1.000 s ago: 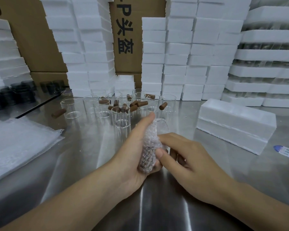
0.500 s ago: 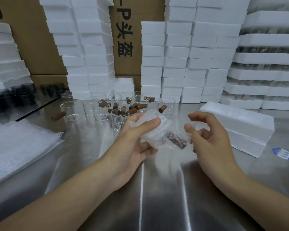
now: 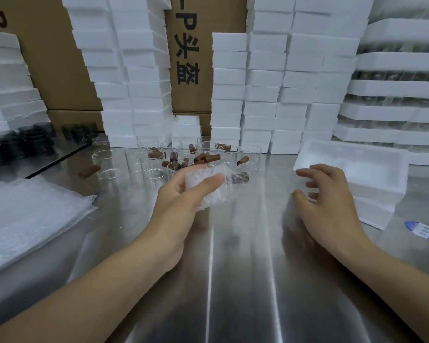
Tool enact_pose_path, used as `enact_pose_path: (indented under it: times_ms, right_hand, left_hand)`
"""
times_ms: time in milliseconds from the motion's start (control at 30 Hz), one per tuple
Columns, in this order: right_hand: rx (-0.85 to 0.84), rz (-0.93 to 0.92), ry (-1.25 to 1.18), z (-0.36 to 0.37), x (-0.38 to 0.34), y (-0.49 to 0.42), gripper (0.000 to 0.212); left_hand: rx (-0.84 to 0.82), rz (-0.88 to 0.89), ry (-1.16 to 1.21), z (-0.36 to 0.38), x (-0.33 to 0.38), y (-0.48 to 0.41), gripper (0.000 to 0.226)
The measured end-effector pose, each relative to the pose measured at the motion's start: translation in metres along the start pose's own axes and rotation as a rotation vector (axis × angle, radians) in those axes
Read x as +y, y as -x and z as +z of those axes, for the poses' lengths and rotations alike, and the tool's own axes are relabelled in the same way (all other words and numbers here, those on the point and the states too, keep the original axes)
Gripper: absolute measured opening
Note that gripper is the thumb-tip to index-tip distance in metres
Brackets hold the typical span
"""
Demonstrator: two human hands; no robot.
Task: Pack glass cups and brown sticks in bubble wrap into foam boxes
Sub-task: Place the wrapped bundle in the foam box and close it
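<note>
Head view showed the left hand (image 3: 183, 191) with its grip clamped on a wrapped bundle (image 3: 213, 184), thumb across the top and fingers curled beneath, held just above the counter (image 3: 233, 280) in front of the loose cups (image 3: 134, 159) and sticks (image 3: 207, 158). The right hand (image 3: 330, 201) held nothing; its grip was apart, fingers spread and hovering near the closed foam box (image 3: 372, 174) at the right. The bundle looked like a cloudy white roll of bubble wrap, crumpled and slightly see-through, with a brown stick end showing at its right-hand end, where the wrap seemed looser. Judging by that, it should have handled as a light thing, soft on the outside but with a hard, breakable glass core, so a firm squeeze was likely unwise. The plastic wrap would probably slide a little against skin, and the open end could let the stick slip out if tipped that way. Taking hold round the middle, as the left hand did, seemed the safest place, with the loose end kept level or pinched shut. The bare cups on the counter were clear, thin-walled cylinders, standing upright and close together, some touching; the sticks were short brown cylinders, several lying across cup rims and one lying apart at the left.
</note>
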State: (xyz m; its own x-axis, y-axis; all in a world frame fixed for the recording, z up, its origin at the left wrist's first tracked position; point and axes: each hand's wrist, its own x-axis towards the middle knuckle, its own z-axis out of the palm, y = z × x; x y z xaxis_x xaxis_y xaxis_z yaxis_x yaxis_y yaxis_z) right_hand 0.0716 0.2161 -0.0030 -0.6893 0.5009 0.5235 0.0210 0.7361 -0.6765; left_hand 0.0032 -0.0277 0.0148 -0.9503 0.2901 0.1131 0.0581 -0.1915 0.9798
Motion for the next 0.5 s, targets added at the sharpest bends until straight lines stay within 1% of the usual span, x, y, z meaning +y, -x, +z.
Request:
enact_pose_path:
  times_ms: [100,300,367,433,500]
  right_hand:
    - [0.006,-0.05,0.006,0.002,-0.004,0.004,0.046]
    - [-0.045,-0.16,-0.026,0.004,-0.013,0.016,0.043]
    - [-0.063,-0.203,-0.06,0.005,-0.018,0.022,0.046]
    - [-0.101,-0.267,-0.054,0.007,-0.023,0.029,0.047]
    - [-0.139,-0.366,0.06,0.008,-0.028,0.036,0.042]
  left_hand:
    - [0.041,0.013,0.02,0.001,0.001,0.0,0.042]
    - [0.076,0.108,-0.015,0.0,-0.001,-0.001,0.037]
    - [0.14,0.202,-0.031,0.002,-0.001,0.001,0.036]
    - [0.229,0.35,-0.075,0.004,0.001,0.005,0.033]
    - [0.273,0.48,-0.128,0.006,0.004,0.01,0.025]
